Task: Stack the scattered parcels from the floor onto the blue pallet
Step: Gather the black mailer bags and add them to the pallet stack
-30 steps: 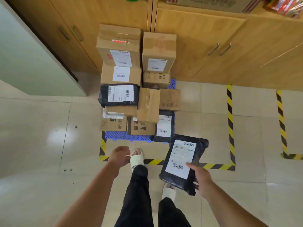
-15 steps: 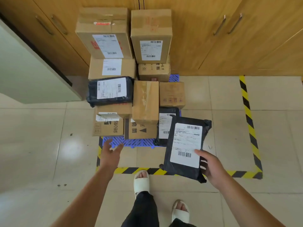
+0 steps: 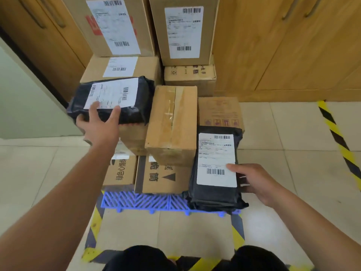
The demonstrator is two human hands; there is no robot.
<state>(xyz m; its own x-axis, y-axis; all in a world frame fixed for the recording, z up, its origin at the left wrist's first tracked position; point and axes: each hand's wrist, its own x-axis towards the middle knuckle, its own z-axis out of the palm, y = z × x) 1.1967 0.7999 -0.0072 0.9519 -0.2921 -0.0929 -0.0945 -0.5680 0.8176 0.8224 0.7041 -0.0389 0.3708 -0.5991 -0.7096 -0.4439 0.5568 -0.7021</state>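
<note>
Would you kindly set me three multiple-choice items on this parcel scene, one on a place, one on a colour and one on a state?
1. Where does the black parcel under the right hand lie?
A. on the tallest box
B. at the front right corner of the pallet
C. on the floor outside the tape

2. What colour is the pallet?
A. blue
B. red
C. green

3. What is the left hand doing?
A. hanging idle
B. pulling a cabinet handle
C. resting on the other black parcel

Answers: 1 B, its near end sits over the pallet's corner; 2 A, its grid shows blue; 3 C, its fingers lie on top of that parcel.
</note>
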